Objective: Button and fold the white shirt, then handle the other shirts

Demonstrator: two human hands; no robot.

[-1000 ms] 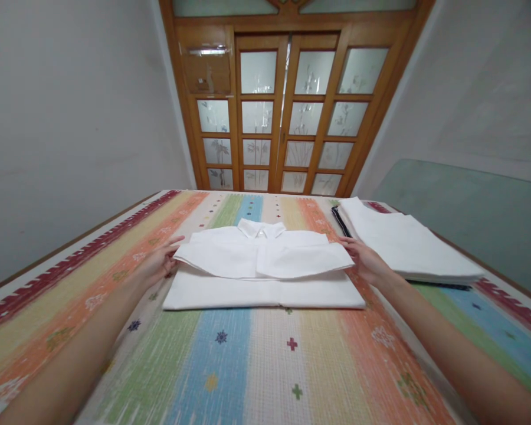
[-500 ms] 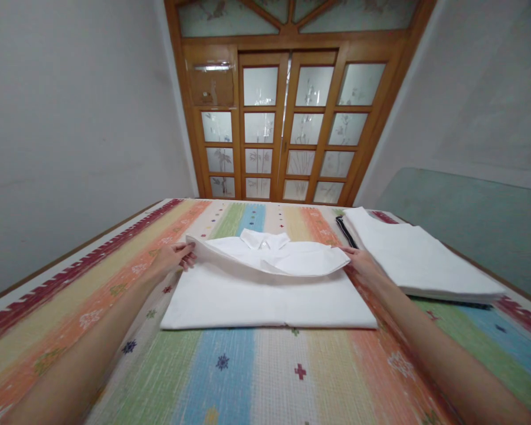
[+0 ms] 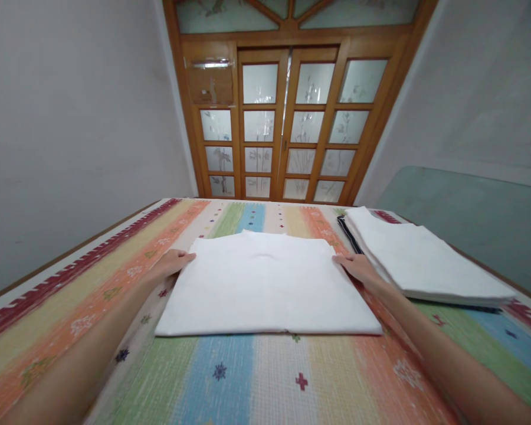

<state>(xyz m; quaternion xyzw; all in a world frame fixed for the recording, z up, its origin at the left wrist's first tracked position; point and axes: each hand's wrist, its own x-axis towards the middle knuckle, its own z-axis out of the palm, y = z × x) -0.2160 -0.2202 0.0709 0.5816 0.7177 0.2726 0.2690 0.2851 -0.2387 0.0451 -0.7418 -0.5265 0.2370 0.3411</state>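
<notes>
A white collared shirt (image 3: 265, 289), folded into a flat, wide shape, lies in front of me on the striped cloth. Only a sliver of its collar shows past the far edge; the buttons are covered. My left hand (image 3: 177, 260) is closed on the shirt's upper left edge, thumb on top and fingers mostly hidden. At the upper right edge, my right hand (image 3: 354, 264) pinches the fabric in the same way, between thumb and fingers.
To the right lies a stack of folded white cloth (image 3: 433, 254), with something black and white-edged (image 3: 348, 231) beneath it. A striped, patterned cloth (image 3: 221, 395) covers the surface. Beyond are wooden glass-paned doors (image 3: 287, 118) and a pale green panel (image 3: 469, 218).
The curved upper layer held by both hands has come down flat over the shirt's front. It now hides the buttons and most of the collar.
</notes>
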